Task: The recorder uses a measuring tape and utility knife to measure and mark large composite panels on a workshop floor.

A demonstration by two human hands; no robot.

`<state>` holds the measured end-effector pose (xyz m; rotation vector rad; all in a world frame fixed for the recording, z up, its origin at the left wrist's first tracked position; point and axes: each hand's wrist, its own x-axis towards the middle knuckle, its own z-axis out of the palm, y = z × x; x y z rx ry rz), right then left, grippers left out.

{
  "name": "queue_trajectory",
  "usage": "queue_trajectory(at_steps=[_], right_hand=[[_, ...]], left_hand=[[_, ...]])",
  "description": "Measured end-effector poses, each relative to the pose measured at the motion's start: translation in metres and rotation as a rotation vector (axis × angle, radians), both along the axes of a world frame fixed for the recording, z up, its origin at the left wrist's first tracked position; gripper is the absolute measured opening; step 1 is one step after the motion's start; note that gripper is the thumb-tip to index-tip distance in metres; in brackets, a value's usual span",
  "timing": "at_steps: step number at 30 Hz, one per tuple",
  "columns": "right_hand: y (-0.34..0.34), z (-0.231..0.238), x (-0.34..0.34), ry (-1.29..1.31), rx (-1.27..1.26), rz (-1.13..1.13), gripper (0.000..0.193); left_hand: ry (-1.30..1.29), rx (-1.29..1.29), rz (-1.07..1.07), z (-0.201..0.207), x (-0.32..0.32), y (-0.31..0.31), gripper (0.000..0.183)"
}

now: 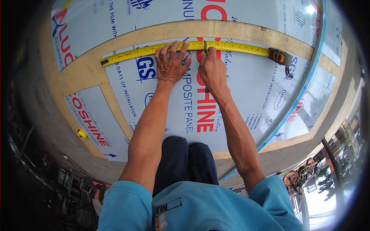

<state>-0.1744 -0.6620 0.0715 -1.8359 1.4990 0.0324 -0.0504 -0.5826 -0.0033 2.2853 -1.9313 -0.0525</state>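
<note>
Across the film-covered composite panel (239, 92) lies a yellow tape measure (239, 47), pulled out from left to right. Its black and orange case (280, 57) rests at the right end, and the hooked end is at the left. My left hand (171, 66) is spread flat, its fingertips pressing the blade's lower edge against the panel. Just right of it, my right hand (213, 73) is closed round a slim, dark, stick-like tool (205, 45). The tool's upper end crosses the blade and its lower end shows below my fist; its exact kind is unclear.
More printed panels (88, 119) lie around, with wooden strips (165, 32) showing between them. A long blue-edged metal bar (287, 109) runs along the right. A small yellow object (81, 134) sits at the left edge. Beyond the lower right stands a motorcycle (300, 173).
</note>
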Motion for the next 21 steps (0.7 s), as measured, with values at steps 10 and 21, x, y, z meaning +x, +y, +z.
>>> queue_trajectory(at_steps=[10,21], right_hand=[[-0.004,0.004,0.001,0.031,0.048,-0.006,0.021],[-0.020,0.013,0.009,0.116,0.021,0.109,0.023]], left_hand=[[0.000,-0.006,0.002,0.000,-0.001,0.000,0.049],[0.020,-0.044,0.001,0.001,-0.001,-0.002,0.050]])
